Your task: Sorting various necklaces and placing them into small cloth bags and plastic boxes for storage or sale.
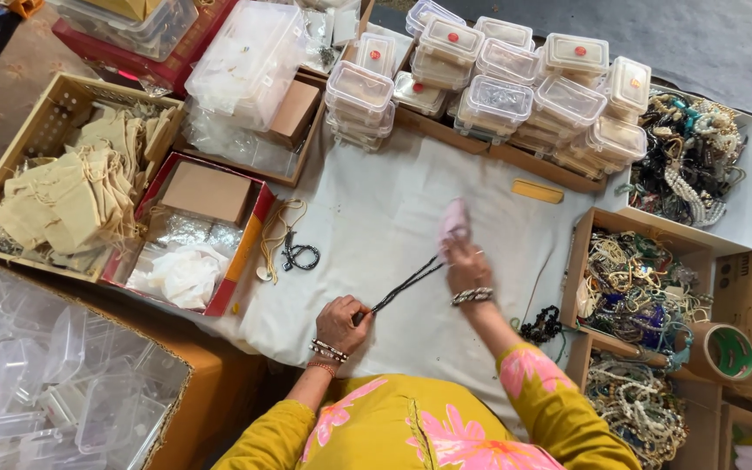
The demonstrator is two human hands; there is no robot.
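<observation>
My left hand (342, 324) is closed around one end of a dark beaded necklace (404, 286), which stretches taut over the white cloth (367, 218) toward my right hand (466, 265). My right hand pinches the other end of the strand and also holds a small pink cloth (454, 221), which looks blurred. Both wrists carry beaded bracelets. The sleeves are mustard yellow with pink flowers.
Stacked clear lidded boxes (498, 87) line the far edge. A basket of cream pouches (80, 187) and a red box (193, 235) sit left. Trays of mixed jewellery (637, 287) and a tape roll (728, 351) stand right. Another dark bracelet (299, 256) lies on the cloth.
</observation>
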